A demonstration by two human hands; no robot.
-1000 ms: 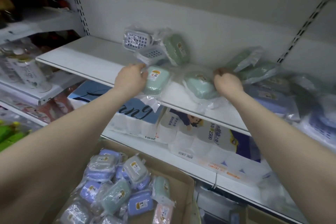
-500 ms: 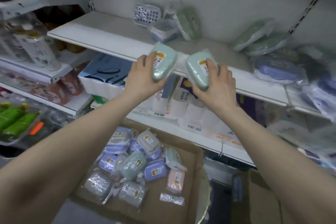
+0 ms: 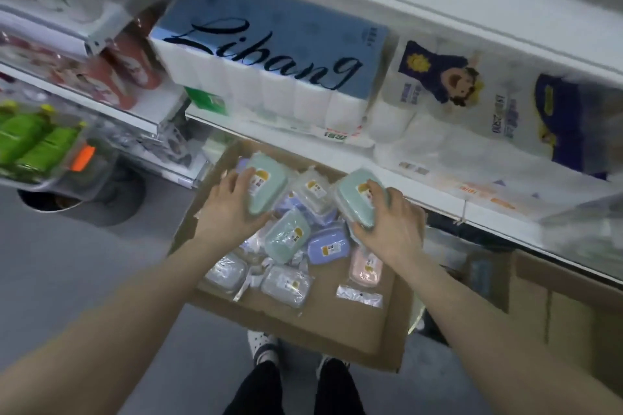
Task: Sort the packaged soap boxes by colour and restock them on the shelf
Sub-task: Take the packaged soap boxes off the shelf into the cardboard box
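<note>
Mint-green in each fist: my left hand (image 3: pixel 232 212) curls round the left soap box (image 3: pixel 269 184), my right hand (image 3: pixel 392 229) round the right soap box (image 3: pixel 357 204), both above the cardboard carton (image 3: pixel 320 323), so I'd grip firmly, greens together.

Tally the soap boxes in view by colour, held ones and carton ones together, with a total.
Green box: 3, one in the left hand, one in the right hand
Grey box: 3
Purple box: 2 showing; more may be buried
Pink box: 1
Total: 9 showing
</note>
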